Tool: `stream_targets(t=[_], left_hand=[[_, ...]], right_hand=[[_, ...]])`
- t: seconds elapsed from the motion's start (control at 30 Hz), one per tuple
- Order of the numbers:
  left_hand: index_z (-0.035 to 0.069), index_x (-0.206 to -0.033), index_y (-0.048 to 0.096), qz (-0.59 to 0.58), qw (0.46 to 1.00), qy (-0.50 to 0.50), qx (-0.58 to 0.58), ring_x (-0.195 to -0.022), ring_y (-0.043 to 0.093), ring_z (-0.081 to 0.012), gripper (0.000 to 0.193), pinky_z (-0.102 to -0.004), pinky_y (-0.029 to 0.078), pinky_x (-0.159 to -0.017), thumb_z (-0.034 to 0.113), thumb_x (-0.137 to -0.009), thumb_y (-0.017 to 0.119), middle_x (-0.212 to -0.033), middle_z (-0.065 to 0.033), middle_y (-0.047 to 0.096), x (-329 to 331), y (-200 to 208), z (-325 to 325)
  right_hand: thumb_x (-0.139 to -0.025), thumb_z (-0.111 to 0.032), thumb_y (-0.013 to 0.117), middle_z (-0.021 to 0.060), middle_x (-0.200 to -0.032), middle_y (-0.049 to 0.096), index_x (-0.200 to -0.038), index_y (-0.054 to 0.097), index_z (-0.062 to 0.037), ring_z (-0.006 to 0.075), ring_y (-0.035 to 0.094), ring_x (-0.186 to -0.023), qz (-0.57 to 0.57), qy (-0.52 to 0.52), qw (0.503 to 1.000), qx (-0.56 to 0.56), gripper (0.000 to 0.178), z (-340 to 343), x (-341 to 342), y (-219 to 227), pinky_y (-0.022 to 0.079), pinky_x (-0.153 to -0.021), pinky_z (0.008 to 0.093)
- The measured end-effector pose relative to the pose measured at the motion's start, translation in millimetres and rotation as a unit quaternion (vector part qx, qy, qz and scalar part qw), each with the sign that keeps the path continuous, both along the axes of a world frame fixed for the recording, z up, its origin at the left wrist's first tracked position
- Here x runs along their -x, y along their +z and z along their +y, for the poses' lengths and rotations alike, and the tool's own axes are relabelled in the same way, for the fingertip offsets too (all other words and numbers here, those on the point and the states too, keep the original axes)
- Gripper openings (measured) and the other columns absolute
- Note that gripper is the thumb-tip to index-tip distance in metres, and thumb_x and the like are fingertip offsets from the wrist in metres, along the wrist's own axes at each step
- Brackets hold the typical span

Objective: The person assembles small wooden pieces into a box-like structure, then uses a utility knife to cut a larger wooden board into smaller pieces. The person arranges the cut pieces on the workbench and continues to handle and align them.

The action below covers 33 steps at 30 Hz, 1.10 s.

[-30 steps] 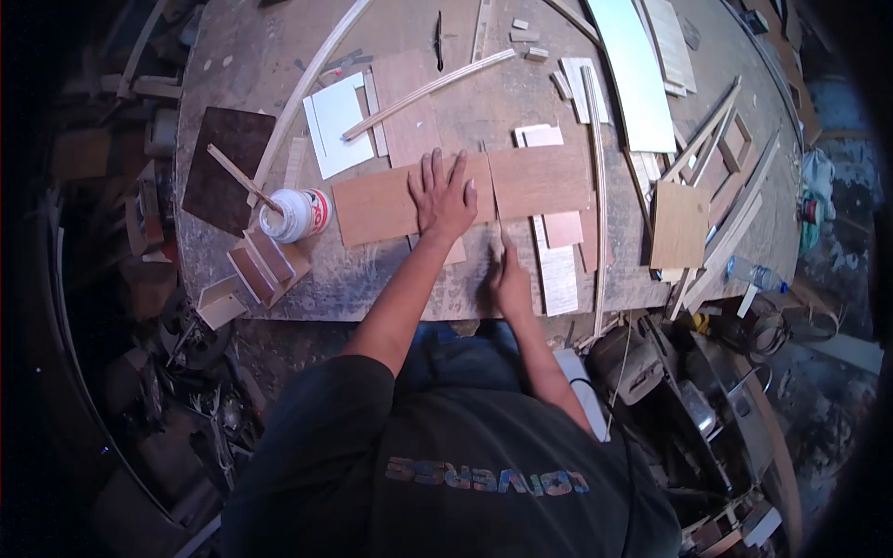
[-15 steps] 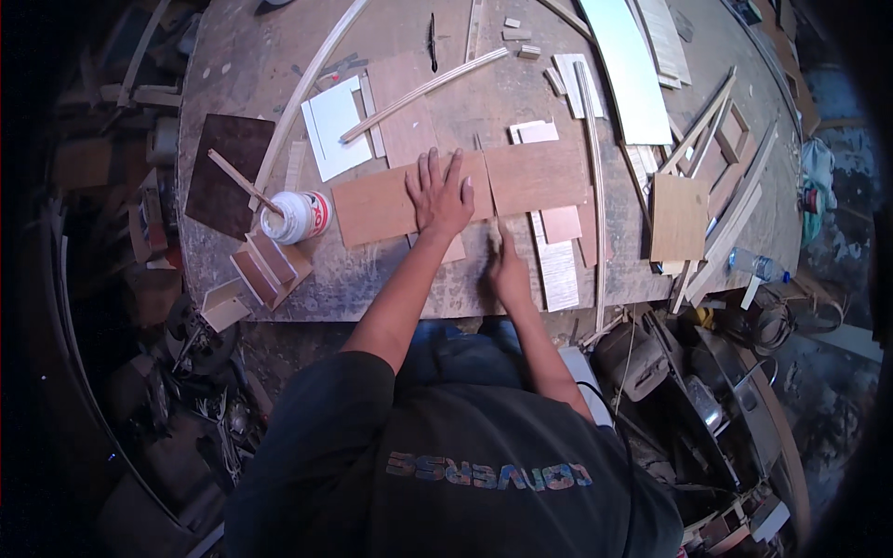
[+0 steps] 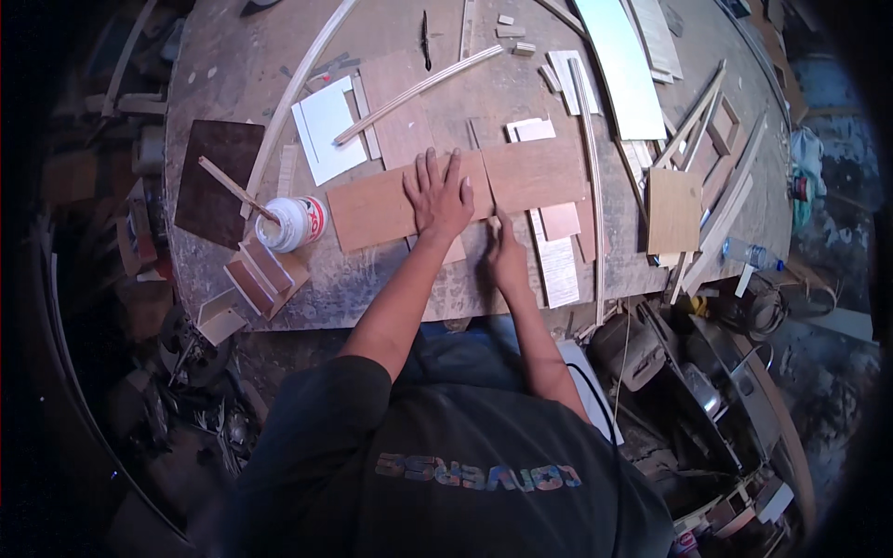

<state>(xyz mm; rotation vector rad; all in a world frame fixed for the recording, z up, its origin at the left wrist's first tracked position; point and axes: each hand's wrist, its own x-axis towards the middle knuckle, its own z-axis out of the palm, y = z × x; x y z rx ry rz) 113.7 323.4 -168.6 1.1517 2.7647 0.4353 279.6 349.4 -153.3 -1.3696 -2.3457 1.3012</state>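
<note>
Brown plywood-looking board [image 3: 532, 175] lies at 12 o'clock from the worker [image 3: 465, 428], flat on the workbench [image 3: 363, 284]. The left hand [image 3: 440, 200] is palm-down on it, fingers stretched and a bit apart, not gripping anything. Right hand [image 3: 507, 259]'s at 4 o'clock from that, fingers curled round a slim tool [image 3: 495, 221], right by a dark slit [image 3: 486, 172] in the board. White tub with 1 stick [image 3: 237, 191] poking out sits at 9 o'clock from the left hand.

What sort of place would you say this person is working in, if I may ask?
Most likely a woodworking shop: the large, worn table is strewn with wood strips, and a flat brown board lies under the person's left hand.
</note>
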Motion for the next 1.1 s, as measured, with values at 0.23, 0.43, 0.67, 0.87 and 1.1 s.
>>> stream_targets(t=[0.23, 0.43, 0.67, 0.87, 1.1], left_hand=[[0.023, -0.154, 0.037, 0.004, 1.000, -0.004, 0.001, -0.149, 0.020, -0.0374, 0.062, -0.0639, 0.010, -0.117, 0.040, -0.096, 0.051, -0.159, -0.0204, 0.027, 2, -6, -2], [0.024, -0.154, 0.037, 0.000, 1.000, -0.001, 0.010, -0.150, 0.020, -0.0368, 0.062, -0.0634, 0.009, -0.117, 0.041, -0.096, 0.051, -0.160, -0.0199, 0.027, -4, -7, -10], [0.025, -0.154, 0.038, 0.000, 1.000, 0.003, 0.018, -0.150, 0.020, -0.0365, 0.062, -0.0634, 0.010, -0.117, 0.040, -0.096, 0.051, -0.160, -0.0196, 0.027, 0, 0, -3], [0.023, -0.154, 0.038, 0.005, 1.000, -0.003, 0.012, -0.149, 0.020, -0.0375, 0.062, -0.0635, 0.010, -0.117, 0.040, -0.096, 0.051, -0.159, -0.0199, 0.028, 1, -2, -2], [0.022, -0.154, 0.037, 0.002, 1.000, -0.009, 0.008, -0.149, 0.020, -0.0384, 0.063, -0.0641, 0.011, -0.116, 0.039, -0.096, 0.051, -0.159, -0.0210, 0.028, 1, -2, -2]], right_hand=[[-0.094, -0.004, 0.050, 0.0339, -0.079, 0.063, -0.149, 0.037, -0.0179, 0.0513, 0.063, -0.072, -0.030, 0.003, 0.999, 0.018, 0.058, -21, -39, 10, 0.047, -0.062, 0.0581], [-0.093, -0.001, 0.048, 0.0320, -0.077, 0.063, -0.149, 0.037, -0.0141, 0.0499, 0.063, -0.071, -0.021, 0.038, 0.999, 0.027, 0.059, -14, -28, 11, 0.047, -0.063, 0.0574], [-0.095, -0.001, 0.049, 0.0318, -0.080, 0.065, -0.151, 0.037, -0.0151, 0.0496, 0.064, -0.073, 0.031, 0.020, 0.999, -0.001, 0.060, 5, 6, -5, 0.049, -0.064, 0.0551], [-0.093, -0.002, 0.049, 0.0318, -0.077, 0.064, -0.150, 0.037, -0.0163, 0.0497, 0.064, -0.073, -0.021, 0.018, 0.999, 0.034, 0.060, -5, -24, 8, 0.048, -0.065, 0.0569], [-0.095, -0.005, 0.049, 0.0321, -0.077, 0.063, -0.149, 0.039, -0.0182, 0.0515, 0.062, -0.074, -0.032, 0.007, 0.998, 0.047, 0.056, -16, -35, 8, 0.046, -0.066, 0.0592]])
